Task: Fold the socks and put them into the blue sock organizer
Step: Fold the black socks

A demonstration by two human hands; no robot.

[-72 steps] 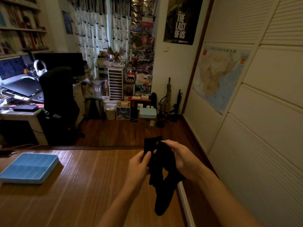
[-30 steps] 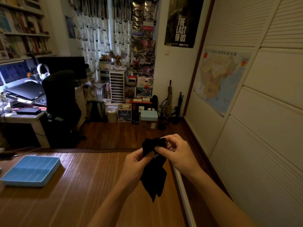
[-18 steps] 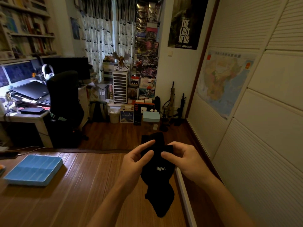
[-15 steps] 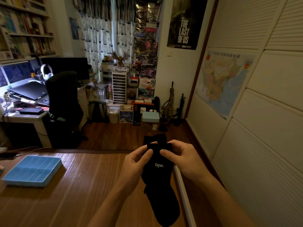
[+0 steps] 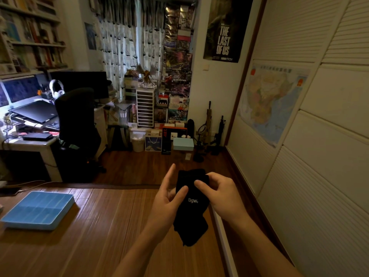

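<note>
Bare left hand and right hand, forearms uncovered to the frame edge.

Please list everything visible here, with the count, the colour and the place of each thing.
black sock bundle: one, black with white "Bgw" print, held above the mat's right edge; number of socks unclear.
sock organizer: one, blue, on the mat, left.
bamboo mat: one, brown, foreground.
office chair: one, black, at the desk, left.
laptop: one, black, on the desk.
drawer unit: one, white, by the curtain.
poster: one, dark, back wall.
map: one, multicoloured, wardrobe door, right.
left hand: pinches the bundle, index finger raised.
right hand: grips the bundle's top.
</note>
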